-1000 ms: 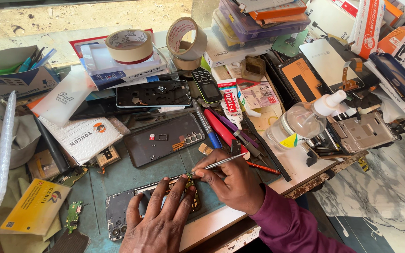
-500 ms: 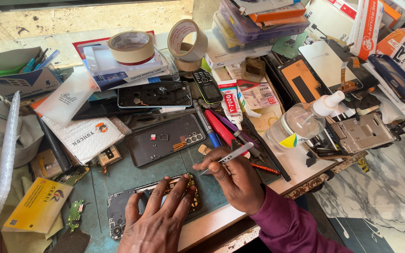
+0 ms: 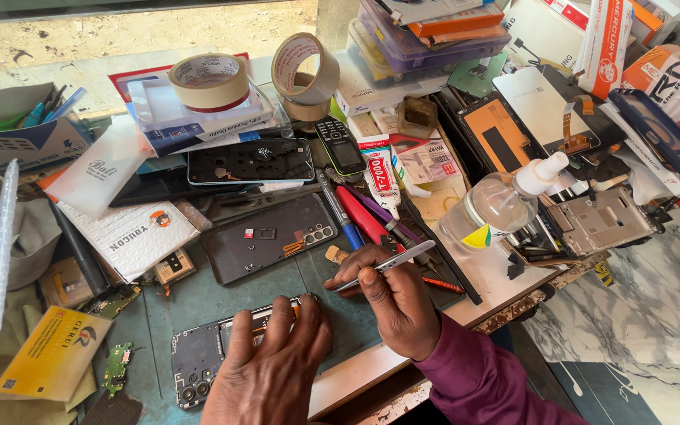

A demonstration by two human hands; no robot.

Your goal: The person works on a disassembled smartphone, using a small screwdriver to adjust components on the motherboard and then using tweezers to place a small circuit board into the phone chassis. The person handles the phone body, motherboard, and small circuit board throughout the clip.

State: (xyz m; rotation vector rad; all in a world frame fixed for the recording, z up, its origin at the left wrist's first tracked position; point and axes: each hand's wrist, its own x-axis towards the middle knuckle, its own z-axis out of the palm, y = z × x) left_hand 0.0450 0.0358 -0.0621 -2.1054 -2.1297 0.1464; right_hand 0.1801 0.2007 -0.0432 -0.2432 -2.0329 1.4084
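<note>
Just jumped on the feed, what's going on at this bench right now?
A person is working on an opened phone frame lying on the teal mat of a cluttered bench. The left hand lies flat across the frame, pinning it down. The right hand holds metal tweezers just above the mat, tips pointing left. A separate phone back panel, tape rolls and a clear dispenser bottle sit around them.

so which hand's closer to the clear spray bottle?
Right. The right hand, holding tweezers, sits just down-left of the spray bottle. The left hand is farther left and lower, pressing on the opened phone frame.
</note>
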